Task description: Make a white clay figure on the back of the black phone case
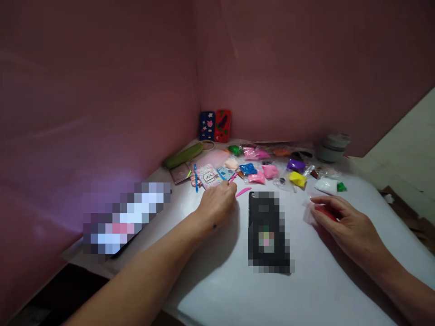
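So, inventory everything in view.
Table: one, white, below
Walls: two, pink, behind
Red packet: one, red, right hand
Other packets: roughly eleven, mixed colours, back
Booklet: one, pale, beyond left hand
Stick: one, blue, beside booklet
Blade: one, pink, beside left hand
Slab: one, black, between hands
Screen: one, whitish, left
Pouch: one, green, back left
Decorated cases: two, blue and red, against wall
Jar: one, grey, back right
Clutter: uncountable, mixed, back
Left hand: one, centre
Right hand: one, right

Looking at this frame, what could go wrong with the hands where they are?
The right hand holds the red packet, so a hard squeeze might deform its contents.
The left hand is right by the pink tool, so a sideways move could knock it.
The blue packet crowds a pink packet; reaching for one may shift the other.
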The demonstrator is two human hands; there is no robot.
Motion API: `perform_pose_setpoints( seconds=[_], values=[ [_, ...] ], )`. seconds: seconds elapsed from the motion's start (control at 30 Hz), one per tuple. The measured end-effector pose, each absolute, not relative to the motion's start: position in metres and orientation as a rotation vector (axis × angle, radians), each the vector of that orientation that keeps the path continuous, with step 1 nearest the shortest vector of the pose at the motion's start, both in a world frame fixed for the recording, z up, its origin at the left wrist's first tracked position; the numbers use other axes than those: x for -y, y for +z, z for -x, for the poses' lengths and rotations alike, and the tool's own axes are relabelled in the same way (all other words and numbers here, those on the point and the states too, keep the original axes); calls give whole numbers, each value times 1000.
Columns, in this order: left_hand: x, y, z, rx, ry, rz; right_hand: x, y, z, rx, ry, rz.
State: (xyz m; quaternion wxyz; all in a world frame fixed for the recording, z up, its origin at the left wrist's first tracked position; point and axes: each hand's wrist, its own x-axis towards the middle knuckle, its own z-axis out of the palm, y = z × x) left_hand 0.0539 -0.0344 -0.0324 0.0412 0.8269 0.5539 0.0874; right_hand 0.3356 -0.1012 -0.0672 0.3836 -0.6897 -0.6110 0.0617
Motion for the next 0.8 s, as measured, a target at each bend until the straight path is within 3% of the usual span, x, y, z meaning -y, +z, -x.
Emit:
perform_pose_setpoints(
  seconds=[0.33,0.8],
  values=[
    [39,-32,-56,-1661,52,-2637,99,-67,-333,1572,178,1753],
    [42,-24,-57,-1707,145,-2589,101,-61,-328,1559,227,1906]
  ],
)
